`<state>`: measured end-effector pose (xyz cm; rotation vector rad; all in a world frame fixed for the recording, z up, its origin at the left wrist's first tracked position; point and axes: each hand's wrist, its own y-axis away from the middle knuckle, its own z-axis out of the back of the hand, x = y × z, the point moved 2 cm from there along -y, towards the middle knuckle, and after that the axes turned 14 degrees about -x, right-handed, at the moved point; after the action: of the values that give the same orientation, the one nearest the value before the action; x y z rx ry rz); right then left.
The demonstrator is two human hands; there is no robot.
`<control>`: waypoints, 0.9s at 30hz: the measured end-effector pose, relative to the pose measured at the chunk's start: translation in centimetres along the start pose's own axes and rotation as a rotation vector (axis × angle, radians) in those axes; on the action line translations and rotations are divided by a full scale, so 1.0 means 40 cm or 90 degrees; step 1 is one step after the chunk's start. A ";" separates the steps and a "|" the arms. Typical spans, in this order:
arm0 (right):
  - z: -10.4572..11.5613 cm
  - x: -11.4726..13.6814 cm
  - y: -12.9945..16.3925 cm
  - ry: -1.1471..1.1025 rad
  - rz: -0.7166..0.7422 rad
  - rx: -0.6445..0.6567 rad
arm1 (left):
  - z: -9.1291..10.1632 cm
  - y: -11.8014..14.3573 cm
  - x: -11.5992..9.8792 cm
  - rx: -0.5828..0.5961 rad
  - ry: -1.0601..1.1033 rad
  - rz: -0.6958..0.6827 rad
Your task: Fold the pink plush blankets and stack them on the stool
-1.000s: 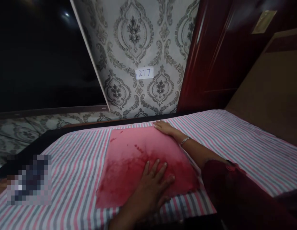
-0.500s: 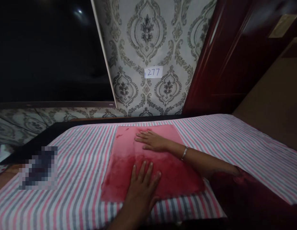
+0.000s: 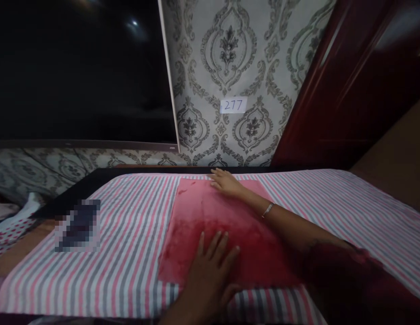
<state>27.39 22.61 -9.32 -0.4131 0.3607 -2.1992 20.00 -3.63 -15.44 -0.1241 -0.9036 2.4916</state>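
A folded red velvety cloth (image 3: 196, 212) lies flat on a striped sheet (image 3: 122, 234). Its far part looks lighter pink, its near part deeper red with darker smudges. My left hand (image 3: 212, 266) rests on the near edge of the cloth, fingers spread and stretched forward. At the far edge, my right hand (image 3: 226, 183) lies palm down with its fingers stretched out, the tips reaching the cloth's back border. A bracelet circles my right wrist. Neither hand grasps anything.
A blurred-out dark patch (image 3: 79, 225) is on the sheet at the left. Behind stand a large black television (image 3: 81, 76), a patterned wall with a paper marked 277 (image 3: 233, 105), and a dark red wooden panel (image 3: 328, 90). Dotted fabric (image 3: 16, 228) lies at far left.
My right hand has slid away from me over the cloth to its far edge. My left hand stays on the near part. The camera view has turned slightly left.
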 end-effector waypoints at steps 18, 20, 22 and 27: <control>-0.148 0.077 -0.154 -0.071 -0.025 0.145 | -0.061 0.081 0.056 -0.062 -0.134 0.179; -0.128 0.037 -0.155 -0.054 -0.083 0.127 | -0.066 0.084 0.056 -0.066 -0.127 0.194; -0.098 -0.014 -0.136 -0.040 -0.132 0.098 | -0.071 0.089 0.055 -0.067 -0.111 0.187; 0.024 -0.184 -0.006 -0.042 -0.288 -0.002 | -0.021 0.083 0.099 -0.068 -0.017 0.183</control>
<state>31.94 28.47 -9.59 -0.6157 0.2517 -2.6151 15.37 -3.48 -17.87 -0.2744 -1.0986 2.7102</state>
